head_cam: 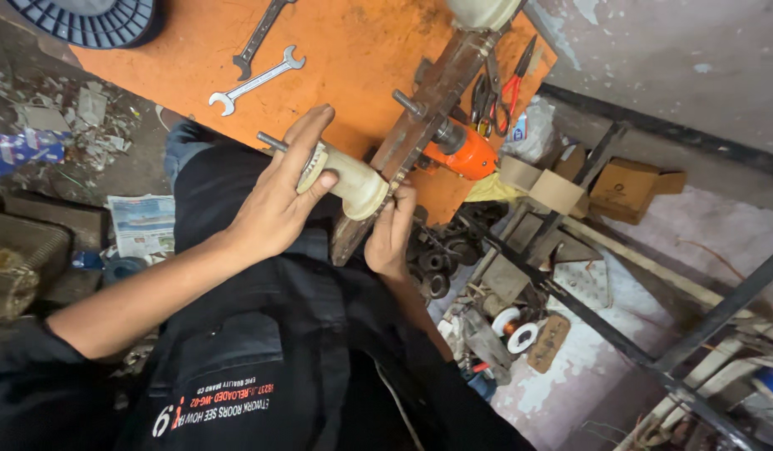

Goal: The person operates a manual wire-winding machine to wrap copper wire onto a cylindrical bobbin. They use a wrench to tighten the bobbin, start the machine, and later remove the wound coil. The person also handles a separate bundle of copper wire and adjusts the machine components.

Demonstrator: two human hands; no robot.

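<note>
Your left hand [274, 200] wraps the cream spool [349, 179] while your right hand [391, 234] pinches its rim by the wooden bar [420, 125]; a slip could jam fingertips there.

Single head camera looking steeply down from above, facing the hands [320, 200] close below, taking in the orange table [353, 50] edge ahead, the floor [620, 334] lying farther off.
</note>
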